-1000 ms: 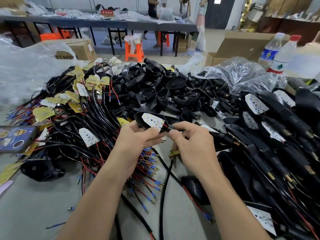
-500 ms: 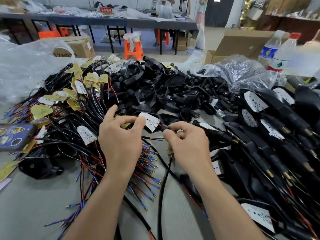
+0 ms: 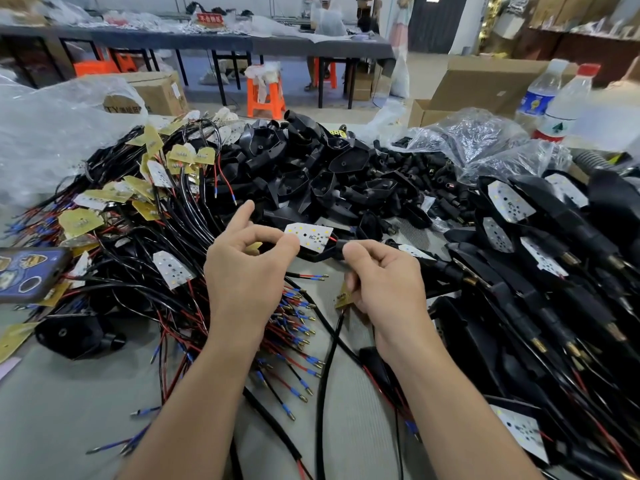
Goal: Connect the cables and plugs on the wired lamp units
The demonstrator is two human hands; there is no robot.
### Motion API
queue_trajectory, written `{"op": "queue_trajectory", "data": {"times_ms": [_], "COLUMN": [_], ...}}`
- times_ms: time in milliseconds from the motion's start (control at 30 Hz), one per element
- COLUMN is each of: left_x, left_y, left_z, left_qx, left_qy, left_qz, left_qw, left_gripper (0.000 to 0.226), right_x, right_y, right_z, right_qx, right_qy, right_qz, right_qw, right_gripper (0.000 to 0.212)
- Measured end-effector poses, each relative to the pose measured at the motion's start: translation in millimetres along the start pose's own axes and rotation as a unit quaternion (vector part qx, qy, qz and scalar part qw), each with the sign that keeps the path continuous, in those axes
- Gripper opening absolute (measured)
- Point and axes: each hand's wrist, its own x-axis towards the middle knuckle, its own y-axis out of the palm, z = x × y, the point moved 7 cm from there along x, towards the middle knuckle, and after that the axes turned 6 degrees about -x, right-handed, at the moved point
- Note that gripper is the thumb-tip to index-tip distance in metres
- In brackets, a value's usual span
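**Head view.** The left hand (image 3: 242, 271) pinched the left edge of the white LED board (image 3: 310, 236) between the thumb and curled fingers (image 3: 266, 235), with the index finger raised free. The right hand (image 3: 384, 285) had its fingers curled tight round the black stem (image 3: 341, 244) at the board's right edge, where a short red lead (image 3: 331, 239) ran in. The board sat on a black lamp housing (image 3: 313, 257), and the hands held the unit from opposite sides.

Below the board, a yellow circuit board (image 3: 344, 295) and a black cable (image 3: 325, 358) emerged from under the right palm; whether they were gripped could not be told. Beyond the board lay a heap of empty housings (image 3: 311, 171). Left of it was a tangle of wired boards (image 3: 138, 202). Right of it, packed rows of assembled lamp units (image 3: 554, 278) reached the picture's edge.

Nearer than the board, a fan of terminal leads (image 3: 294, 327) spread between the forearms. Bare grey worktop (image 3: 69, 393) showed nearer than the board and to its left, beside a phone (image 3: 31, 271) at the left margin. Two water bottles (image 3: 568, 98) stood far right of the board, behind clear plastic bags (image 3: 467, 140).
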Motion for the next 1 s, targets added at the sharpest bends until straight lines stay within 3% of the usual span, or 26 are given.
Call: {"op": "queue_trajectory", "data": {"times_ms": [167,333,700,1000], "left_x": [-3.0,-1.8,3.1,0.8], "left_y": [2.8,-9.5,-8.1,-2.8], "left_z": [-1.0,-1.1,-1.9,5.4], "left_qx": [0.005,0.007,0.051,0.039], "left_qy": [0.015,0.044,0.035,-0.011], "left_qz": [-0.008,-0.083,-0.043,-0.031], "left_qw": [1.0,0.996,0.997,0.999], "left_gripper": [0.036,0.026,0.004,0.01], "right_x": [-0.1,-1.1,-1.2,-1.3], "right_y": [-1.6,0.7,1.9,0.6], "right_z": [1.3,1.7,2.3,2.7], "right_qx": [-0.008,-0.006,-0.031,-0.045], "right_qy": [-0.017,-0.029,-0.046,-0.051], "right_qz": [-0.012,-0.01,-0.002,-0.014], "right_qw": [1.0,1.0,0.998,0.998], "right_gripper": [0.016,0.012,0.012,0.009]}}
